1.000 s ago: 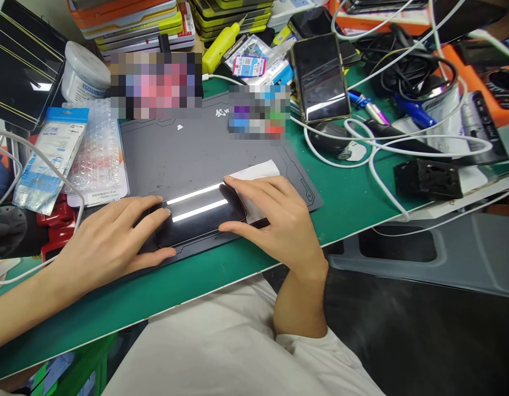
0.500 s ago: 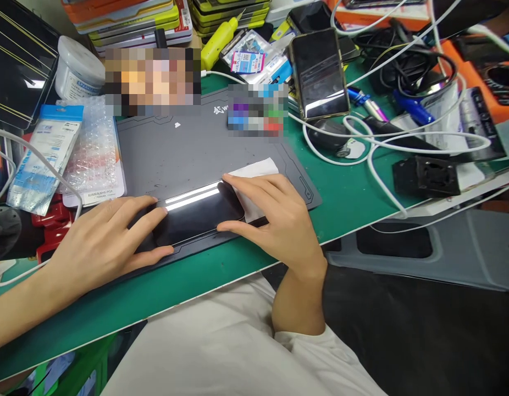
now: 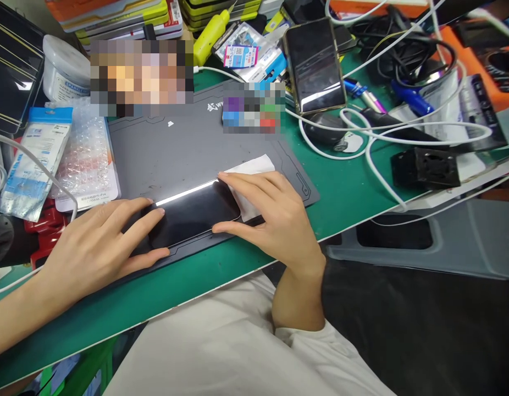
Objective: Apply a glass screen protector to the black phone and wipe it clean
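Head view, the only one: the phone (image 3: 192, 214) is lying face up on the grey mat (image 3: 155, 148), near the table's (image 3: 341, 187) front edge. Its left end is gripped between the fingers and thumb of the left hand (image 3: 101, 242); its right end is pinched between index finger and thumb of the right hand (image 3: 279, 220). Just changed: two bright stripes on the screen are reduced to one; whether through a slight tilt or a camera shift cannot be told. Grip looks unchanged, so the phone is judged to be held steady, little advanced. Counted: two hands, one mat, one white sheet (image 3: 258, 164) partly covered by the right hand, one cased phone (image 3: 314, 66) farther back, one white tub (image 3: 67, 74), one blue-topped packet (image 3: 36, 165).
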A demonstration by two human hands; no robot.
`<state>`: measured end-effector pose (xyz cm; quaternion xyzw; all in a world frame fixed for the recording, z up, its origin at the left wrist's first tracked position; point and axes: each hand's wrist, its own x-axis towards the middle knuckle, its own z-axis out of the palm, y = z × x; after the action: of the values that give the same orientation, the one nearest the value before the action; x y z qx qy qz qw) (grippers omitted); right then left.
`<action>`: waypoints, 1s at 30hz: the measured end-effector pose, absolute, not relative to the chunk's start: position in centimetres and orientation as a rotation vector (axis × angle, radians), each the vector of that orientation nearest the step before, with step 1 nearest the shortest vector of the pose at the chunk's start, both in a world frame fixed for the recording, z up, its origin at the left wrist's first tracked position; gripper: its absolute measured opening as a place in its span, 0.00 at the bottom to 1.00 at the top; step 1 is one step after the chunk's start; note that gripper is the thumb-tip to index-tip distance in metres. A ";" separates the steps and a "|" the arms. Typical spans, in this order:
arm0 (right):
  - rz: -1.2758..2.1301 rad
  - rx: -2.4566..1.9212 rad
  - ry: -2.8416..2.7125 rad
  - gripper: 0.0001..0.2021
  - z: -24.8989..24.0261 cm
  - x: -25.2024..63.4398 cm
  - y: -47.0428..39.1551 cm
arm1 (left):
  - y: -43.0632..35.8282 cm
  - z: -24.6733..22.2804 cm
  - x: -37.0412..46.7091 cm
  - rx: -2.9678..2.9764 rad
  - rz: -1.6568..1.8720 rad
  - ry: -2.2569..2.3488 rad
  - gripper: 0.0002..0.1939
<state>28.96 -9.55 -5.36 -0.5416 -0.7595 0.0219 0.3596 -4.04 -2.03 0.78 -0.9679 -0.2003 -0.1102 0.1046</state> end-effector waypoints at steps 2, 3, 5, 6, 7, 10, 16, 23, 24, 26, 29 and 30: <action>0.076 -1.414 -1.955 0.30 -5.4 29.0 -9.6 | -2.1 0.8 -4.1 -2.845 -0.307 -0.580 0.27; 0.082 -1.412 -1.954 0.30 -5.4 29.0 -9.6 | -2.1 0.9 -4.0 -2.842 -0.298 -0.577 0.27; 0.088 -1.397 -1.960 0.31 -5.3 29.1 -9.6 | -2.1 1.0 -4.0 -2.841 -0.295 -0.577 0.27; 0.087 -1.389 -1.963 0.32 -5.3 29.1 -9.6 | -2.1 1.1 -3.9 -2.845 -0.296 -0.578 0.26; 0.085 -1.382 -1.964 0.32 -5.3 29.1 -9.6 | -2.1 1.2 -3.9 -2.849 -0.297 -0.583 0.26; 0.077 -1.384 -1.962 0.31 -5.2 29.2 -9.5 | -2.1 1.3 -3.8 -2.861 -0.308 -0.596 0.25; 0.041 -1.343 -1.963 0.30 -5.4 29.1 -9.3 | -1.9 1.0 -4.1 -2.876 -0.318 -0.585 0.28; 0.036 -1.339 -1.955 0.30 -5.4 29.0 -9.2 | -1.8 0.9 -4.1 -2.866 -0.293 -0.554 0.28; 0.037 -1.339 -1.957 0.31 -5.4 29.1 -9.2 | -1.8 0.9 -4.1 -2.868 -0.296 -0.556 0.28; 0.042 -1.331 -1.957 0.31 -5.3 29.1 -9.2 | -1.8 1.0 -4.0 -2.876 -0.304 -0.574 0.28; 0.052 -1.323 -1.957 0.31 -5.3 29.2 -9.2 | -1.8 1.1 -4.0 -2.882 -0.311 -0.583 0.27; 0.052 -1.324 -1.958 0.31 -5.3 29.2 -9.2 | -1.8 1.1 -4.0 -2.883 -0.313 -0.588 0.27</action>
<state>29.18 -9.17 -5.28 -0.5182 -0.7665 0.0204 0.3789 -3.99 -1.79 1.08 -0.9703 -0.1978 -0.1054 0.0913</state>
